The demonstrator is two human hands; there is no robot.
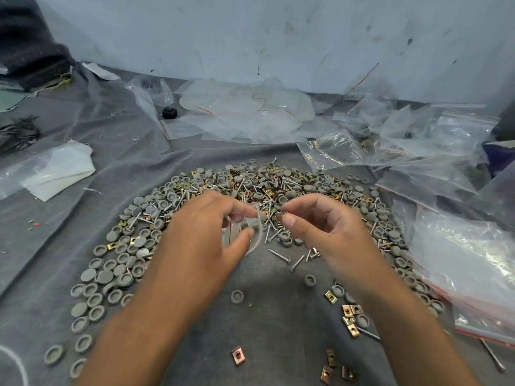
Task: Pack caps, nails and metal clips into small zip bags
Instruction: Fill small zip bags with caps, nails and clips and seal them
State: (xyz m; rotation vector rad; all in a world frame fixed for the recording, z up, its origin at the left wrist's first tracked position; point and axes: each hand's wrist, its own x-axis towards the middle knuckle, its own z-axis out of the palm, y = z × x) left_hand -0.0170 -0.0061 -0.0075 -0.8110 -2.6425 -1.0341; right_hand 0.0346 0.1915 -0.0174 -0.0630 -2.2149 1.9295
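The left hand (206,232) pinches a small clear zip bag (252,232) between thumb and fingers, holding it just above the grey cloth (278,316) in front of the pile (250,188). The right hand (317,227) comes in with a metal clip (279,216) nipped at its fingertips — right at the bag's mouth. To do this well, I'd say keep the mouth spread wide with the left thumb, and slide the clip in flat so its corners don't snag the film. The bag is thin, see-through and crumpled, with a red line near its top; what it holds inside I cannot tell. Grey caps (92,299), screw-like nails (279,255) and brassy clips (237,355) lie scattered all round, and more bags (459,263) are stacked to the right.
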